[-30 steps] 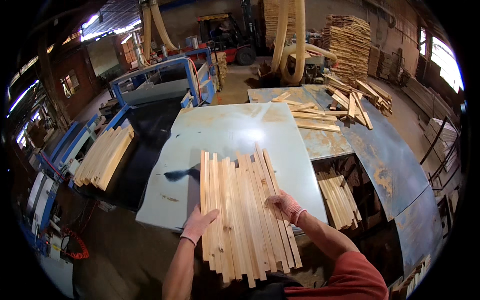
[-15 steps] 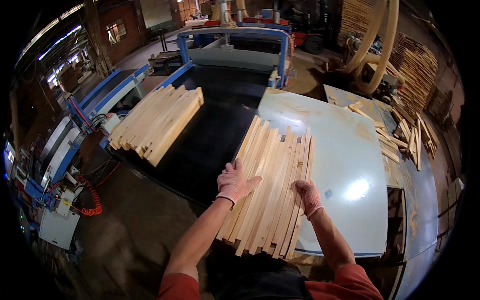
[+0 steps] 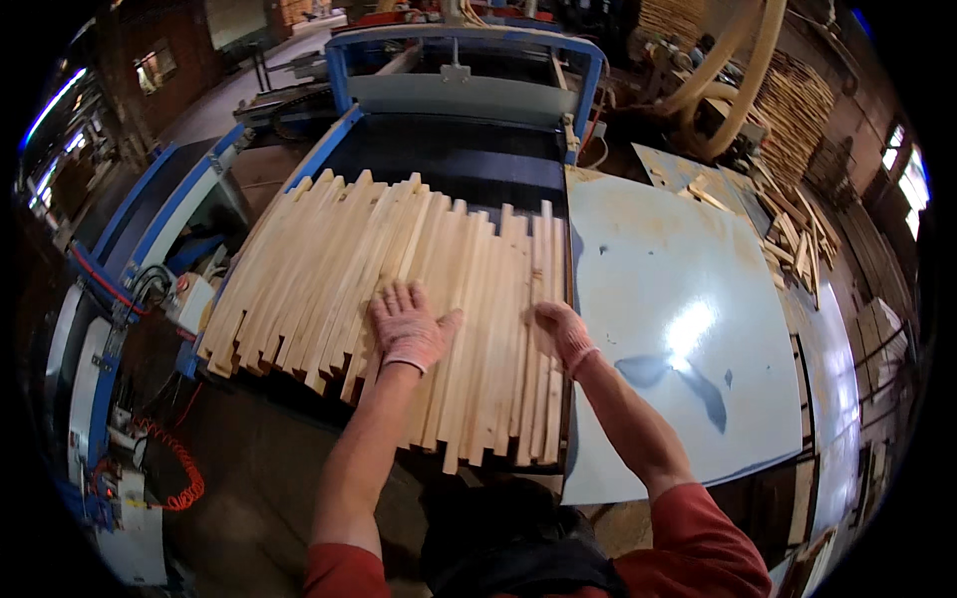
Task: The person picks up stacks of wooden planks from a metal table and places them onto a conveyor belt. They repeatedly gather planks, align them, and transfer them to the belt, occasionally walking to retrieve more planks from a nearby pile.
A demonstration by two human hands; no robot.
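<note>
Pale wooden strips (image 3: 488,289) lie side by side on the black bed (image 3: 439,149) of a blue-framed machine, their ends uneven. Against them on the left is another batch of strips (image 3: 309,259). My left hand (image 3: 407,324), in a pinkish knit glove, lies palm down with spread fingers where the two batches meet. At the right side of the strips, my gloved right hand (image 3: 563,334) has its fingers curled against the outermost pieces. Its fingertips are partly hidden. The near ends of the strips overhang the bed's front edge.
A shiny pale sheet-topped table (image 3: 688,259) adjoins the bed on the right. Beyond it is a heap of loose wood offcuts (image 3: 797,234). The machine's blue crossbar (image 3: 464,38) spans the far end. A coiled red hose (image 3: 184,478) hangs at the lower left.
Both hands have shifted the strips leftward from the pale table onto the black bed, against the other batch. My left hand now lies flatter, fingers spread. The view has also shifted.
</note>
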